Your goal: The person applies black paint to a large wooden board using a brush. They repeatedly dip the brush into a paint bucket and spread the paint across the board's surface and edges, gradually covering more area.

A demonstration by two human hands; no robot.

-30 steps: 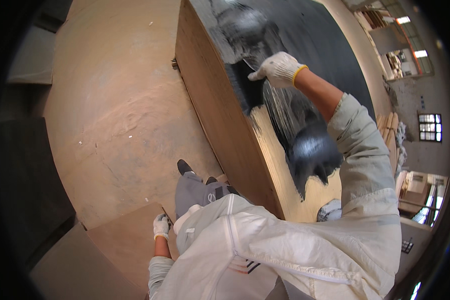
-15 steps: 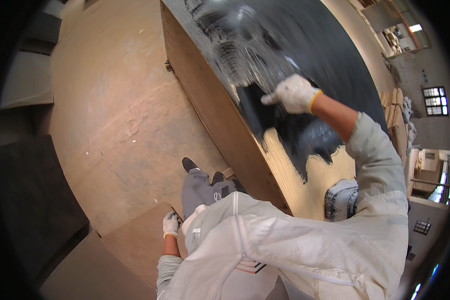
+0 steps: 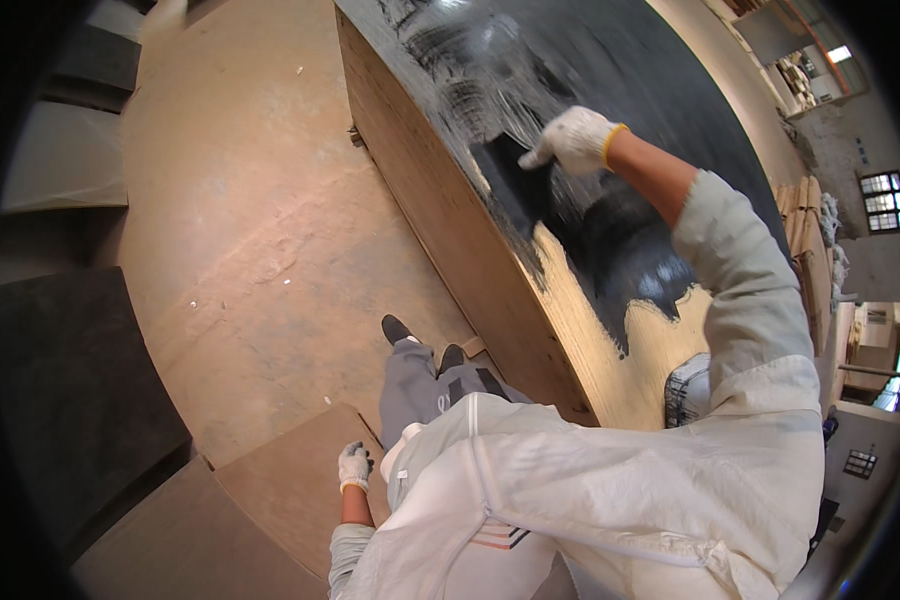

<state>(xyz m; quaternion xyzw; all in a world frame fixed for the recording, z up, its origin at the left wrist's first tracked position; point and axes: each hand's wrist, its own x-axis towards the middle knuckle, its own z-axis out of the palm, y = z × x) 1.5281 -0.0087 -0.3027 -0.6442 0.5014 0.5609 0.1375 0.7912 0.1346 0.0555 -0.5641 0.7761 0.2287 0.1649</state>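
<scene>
Two gloved hands in view, both in white knit gloves. Right hand point(image 3: 577, 137) reaches far right over a large plywood panel point(image 3: 490, 270), fingers closed around the handle of a wide black spreader point(image 3: 515, 185), whose blade lies flat on the panel face just left of and nearer than the glove. Panel face: most of it coated in glossy black paint point(image 3: 610, 70), streaked grey at the far left corner; bare wood shows only at the near end, where the black edge is ragged. Panel's brown side wall faces left toward the floor. One container seen: a pale bucket point(image 3: 688, 390) at the near right, just beyond the person's shoulder and beside the bare part of the panel, smeared dark on its wall; its contents cannot be told, as the sleeve covers the opening. Left hand point(image 3: 354, 466) hangs low at the near left, fingers curled loosely together, holding nothing that can be made out, above a brown board point(image 3: 290, 490) lying on the floor. Person wears a white coverall, grey trousers and dark shoes. Dark flat slabs point(image 3: 70, 400) lie at the left.
</scene>
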